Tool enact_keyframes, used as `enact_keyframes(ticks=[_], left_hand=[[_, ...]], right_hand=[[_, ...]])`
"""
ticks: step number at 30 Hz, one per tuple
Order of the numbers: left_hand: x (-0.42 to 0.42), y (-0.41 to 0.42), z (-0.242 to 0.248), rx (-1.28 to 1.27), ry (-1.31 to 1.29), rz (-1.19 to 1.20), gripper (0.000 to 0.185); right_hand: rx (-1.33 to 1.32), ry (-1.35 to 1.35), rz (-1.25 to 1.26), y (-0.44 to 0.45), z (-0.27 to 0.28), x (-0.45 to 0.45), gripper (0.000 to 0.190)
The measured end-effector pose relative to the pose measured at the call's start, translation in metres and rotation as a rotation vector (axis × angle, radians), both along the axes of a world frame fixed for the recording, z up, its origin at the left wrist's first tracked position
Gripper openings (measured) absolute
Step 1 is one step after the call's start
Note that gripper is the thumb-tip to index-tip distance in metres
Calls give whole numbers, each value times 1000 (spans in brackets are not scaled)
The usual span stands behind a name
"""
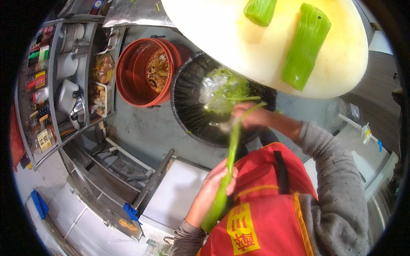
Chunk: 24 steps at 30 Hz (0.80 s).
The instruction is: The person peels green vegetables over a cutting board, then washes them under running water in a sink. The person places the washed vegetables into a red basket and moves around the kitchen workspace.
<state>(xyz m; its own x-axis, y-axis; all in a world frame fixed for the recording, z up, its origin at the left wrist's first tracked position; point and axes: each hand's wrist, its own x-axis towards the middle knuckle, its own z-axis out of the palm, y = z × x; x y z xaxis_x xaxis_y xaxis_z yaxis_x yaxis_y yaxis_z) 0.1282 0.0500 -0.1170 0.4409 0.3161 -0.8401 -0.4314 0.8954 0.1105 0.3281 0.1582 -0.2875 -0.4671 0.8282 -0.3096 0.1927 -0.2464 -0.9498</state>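
Observation:
My left hand (218,179) is closed around a long green vegetable stalk (230,160), thick at its lower end and thin at the top. At the stalk's upper part is my right hand (250,115), blurred; a pale, blurred thing shows by its fingers, perhaps a peeler or blade. Both hands are near a black-lined bin (189,112) that holds green peelings (227,89) and clear plastic. Above the bin juts a white round cutting board (256,54), bearing a thick peeled green stem piece (306,48) and a shorter green piece (261,11).
Beside the bin stands an orange-red bucket (134,72) with food scraps inside. Shelves (57,96) at the left hold plates, pots and packages. A white surface (176,192) lies by my left forearm, and a metal worktop edge (137,19) borders the board.

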Motion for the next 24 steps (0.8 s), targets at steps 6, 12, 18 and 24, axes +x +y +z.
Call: enact_keyframes(ticks=[6,12,18,24], left_hand=[[-23,-7,-20,-123,88,57,33],[-20,-13,-18,-201,235,-48,38],[-25,-14,-4,-35,130,-39,50],[-26,-6,-3,-42,166,-52,50]], right_hand=[[454,-131,206,-14,58,-16,26],[782,-9,340,-13,61,-23,30],[758,-155,-33,33,13,25,21],[779,-186,196,14,13,15,23]])
